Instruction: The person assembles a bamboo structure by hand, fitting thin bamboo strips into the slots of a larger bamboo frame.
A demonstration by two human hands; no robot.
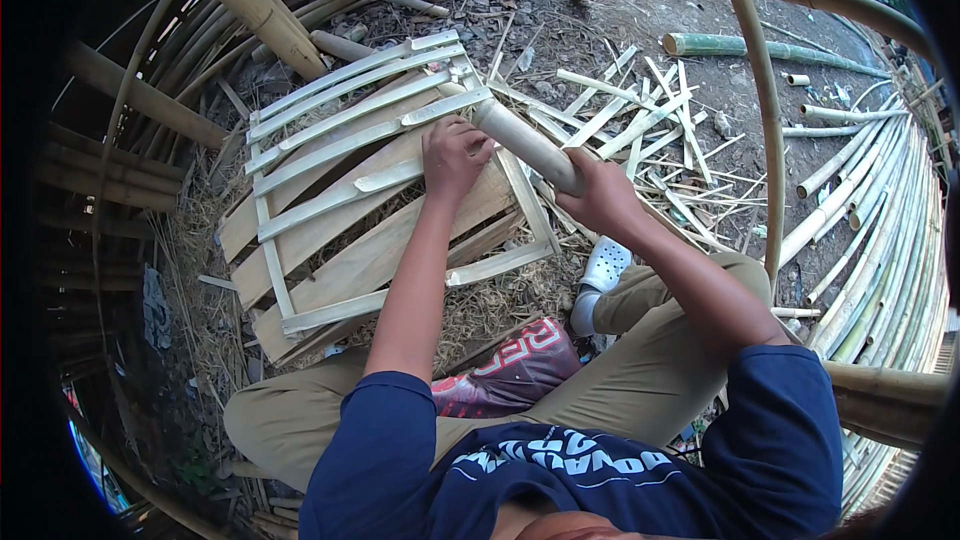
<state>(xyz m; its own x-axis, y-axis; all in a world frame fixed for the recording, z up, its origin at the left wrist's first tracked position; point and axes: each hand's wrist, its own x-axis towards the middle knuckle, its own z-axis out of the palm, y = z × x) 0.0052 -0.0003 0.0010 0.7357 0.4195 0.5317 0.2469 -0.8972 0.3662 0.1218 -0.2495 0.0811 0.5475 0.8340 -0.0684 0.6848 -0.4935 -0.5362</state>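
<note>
My right hand is wrapped round the near end of a thick, pale bamboo stick. The stick slants up and left, its far end at the right side of a frame of split bamboo slats. My left hand is closed at the right end of one bamboo slat, fingers curled over it; that slat end is hidden under the hand. Several slats lie side by side across the frame, with a wider gap before the nearest rail. Wide wooden boards lie underneath.
Loose split strips are heaped right of the frame. Bamboo poles lie along the far right, and an upright curved pole stands nearer. Thick bamboo posts rise at the upper left. A dark red printed bag lies between my legs.
</note>
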